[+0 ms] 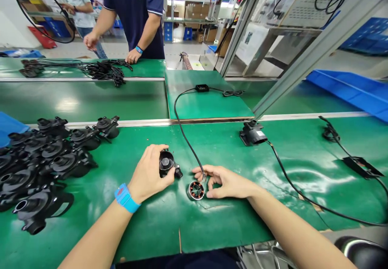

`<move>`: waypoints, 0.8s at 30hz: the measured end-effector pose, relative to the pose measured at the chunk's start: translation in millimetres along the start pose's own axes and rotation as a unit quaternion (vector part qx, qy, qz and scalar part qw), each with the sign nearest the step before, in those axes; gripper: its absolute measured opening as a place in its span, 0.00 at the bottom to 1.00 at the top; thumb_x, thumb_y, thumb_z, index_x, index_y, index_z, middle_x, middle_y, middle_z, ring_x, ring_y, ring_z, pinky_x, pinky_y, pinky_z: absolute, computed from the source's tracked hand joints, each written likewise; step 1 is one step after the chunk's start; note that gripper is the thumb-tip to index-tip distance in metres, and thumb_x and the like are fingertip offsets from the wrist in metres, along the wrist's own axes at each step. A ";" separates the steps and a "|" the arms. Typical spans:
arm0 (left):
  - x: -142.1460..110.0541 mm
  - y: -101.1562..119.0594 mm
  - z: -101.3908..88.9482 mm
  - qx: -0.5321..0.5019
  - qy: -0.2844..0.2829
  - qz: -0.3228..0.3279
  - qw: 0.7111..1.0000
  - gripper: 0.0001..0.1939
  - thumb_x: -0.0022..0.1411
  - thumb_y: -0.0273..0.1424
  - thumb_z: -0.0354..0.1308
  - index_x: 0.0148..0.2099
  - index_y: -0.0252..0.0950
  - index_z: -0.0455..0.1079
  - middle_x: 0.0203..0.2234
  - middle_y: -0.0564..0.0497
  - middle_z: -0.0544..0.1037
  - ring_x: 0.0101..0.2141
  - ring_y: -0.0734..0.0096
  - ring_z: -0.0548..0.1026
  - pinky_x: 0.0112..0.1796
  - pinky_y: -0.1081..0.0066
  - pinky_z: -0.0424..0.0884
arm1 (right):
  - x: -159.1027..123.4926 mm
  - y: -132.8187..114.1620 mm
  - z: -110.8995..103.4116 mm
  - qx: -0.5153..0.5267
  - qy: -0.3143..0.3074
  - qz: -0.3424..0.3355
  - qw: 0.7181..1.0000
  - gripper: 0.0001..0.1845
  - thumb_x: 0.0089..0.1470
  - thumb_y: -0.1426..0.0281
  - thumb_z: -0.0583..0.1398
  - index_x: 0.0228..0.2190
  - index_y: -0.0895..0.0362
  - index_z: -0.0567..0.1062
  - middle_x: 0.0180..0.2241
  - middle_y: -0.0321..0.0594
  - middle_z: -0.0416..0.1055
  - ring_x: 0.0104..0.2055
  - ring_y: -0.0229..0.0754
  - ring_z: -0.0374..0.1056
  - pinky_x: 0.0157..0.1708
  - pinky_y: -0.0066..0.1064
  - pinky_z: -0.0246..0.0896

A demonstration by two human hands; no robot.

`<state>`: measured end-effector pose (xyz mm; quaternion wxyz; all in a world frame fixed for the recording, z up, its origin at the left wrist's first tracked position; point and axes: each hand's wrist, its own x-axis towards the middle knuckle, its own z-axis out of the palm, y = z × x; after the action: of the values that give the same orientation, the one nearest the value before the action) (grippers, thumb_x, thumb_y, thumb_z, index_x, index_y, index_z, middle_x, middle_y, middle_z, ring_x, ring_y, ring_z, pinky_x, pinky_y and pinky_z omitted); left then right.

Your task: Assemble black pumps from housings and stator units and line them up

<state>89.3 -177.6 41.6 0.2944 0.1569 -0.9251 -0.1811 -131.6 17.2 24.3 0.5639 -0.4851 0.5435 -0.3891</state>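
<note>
My left hand (151, 170) is closed around a black pump housing (166, 162), its round open cavity facing up and a short spout pointing right. Just to the right, a ring-shaped motor stator (196, 190) with copper windings lies on the green work surface. A black cable (189, 141) runs from it toward the back. My right hand (222, 182) is beside the stator, thumb and fingers apart, with fingertips close to the cable end. Whether they touch the cable is hard to see.
Several black pumps (57, 164) crowd the left side. A pump with a cable (253, 133) and a rectangular black box (363, 167) lie to the right. The stator's cable joins a small box (202, 88). A slanted metal post (315, 47) rises at right. Across the bench stands a person (133, 18) near bundled cables (104, 70).
</note>
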 end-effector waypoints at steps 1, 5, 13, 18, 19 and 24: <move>-0.8 -0.8 0.4 -0.010 0.002 0.000 1.000 0.29 0.61 0.34 0.61 0.61 0.34 0.58 0.49 0.43 0.71 0.49 0.58 0.72 0.50 0.59 0.73 | 2.5 -0.8 -4.1 0.003 -0.019 0.007 1.000 0.40 0.48 0.68 0.72 0.61 0.52 0.69 0.51 0.42 0.69 0.33 0.30 0.66 0.35 0.25 0.68; -4.3 -3.1 3.9 -0.027 0.010 -0.003 1.000 0.34 0.61 0.38 0.66 0.64 0.38 0.55 0.52 0.44 0.71 0.50 0.60 0.74 0.51 0.61 0.74 | 10.7 1.3 -13.7 0.049 -0.086 0.005 0.995 0.37 0.47 0.70 0.73 0.59 0.50 0.73 0.48 0.39 0.71 0.35 0.31 0.67 0.37 0.23 0.69; -3.8 -2.5 7.5 -0.038 0.024 -0.010 0.999 0.38 0.59 0.39 0.69 0.65 0.41 0.56 0.47 0.48 0.72 0.47 0.62 0.74 0.48 0.61 0.74 | 8.2 10.8 14.4 0.212 -0.058 -0.063 0.974 0.19 0.59 0.57 0.67 0.43 0.58 0.75 0.35 0.40 0.75 0.36 0.38 0.74 0.41 0.32 0.69; -5.1 0.9 14.0 -0.045 0.066 -0.039 0.996 0.44 0.54 0.38 0.74 0.66 0.40 0.54 0.48 0.48 0.73 0.46 0.63 0.75 0.50 0.62 0.73 | -3.3 -8.0 40.2 0.251 0.003 -0.162 0.954 0.11 0.66 0.58 0.60 0.39 0.53 0.71 0.35 0.38 0.73 0.38 0.39 0.73 0.42 0.33 0.67; -5.4 1.8 15.3 -0.044 0.077 -0.047 0.995 0.45 0.53 0.38 0.75 0.66 0.40 0.54 0.47 0.48 0.73 0.46 0.63 0.75 0.50 0.62 0.73 | -6.1 -13.4 45.0 0.245 0.016 -0.196 0.949 0.09 0.67 0.59 0.59 0.41 0.51 0.72 0.36 0.38 0.72 0.40 0.39 0.73 0.44 0.34 0.68; -6.8 9.2 16.4 -0.074 0.081 -0.057 0.992 0.46 0.48 0.35 0.77 0.64 0.41 0.57 0.43 0.51 0.76 0.44 0.63 0.76 0.48 0.63 0.73 | -8.0 -32.6 63.5 0.128 0.048 -0.311 0.941 0.15 0.70 0.61 0.53 0.56 0.42 0.70 0.51 0.43 0.70 0.55 0.46 0.68 0.59 0.46 0.63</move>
<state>83.0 -162.8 29.7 0.3684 0.2010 -0.8718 -0.2526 -66.6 25.4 53.9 0.4455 -0.5346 0.3378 -0.6338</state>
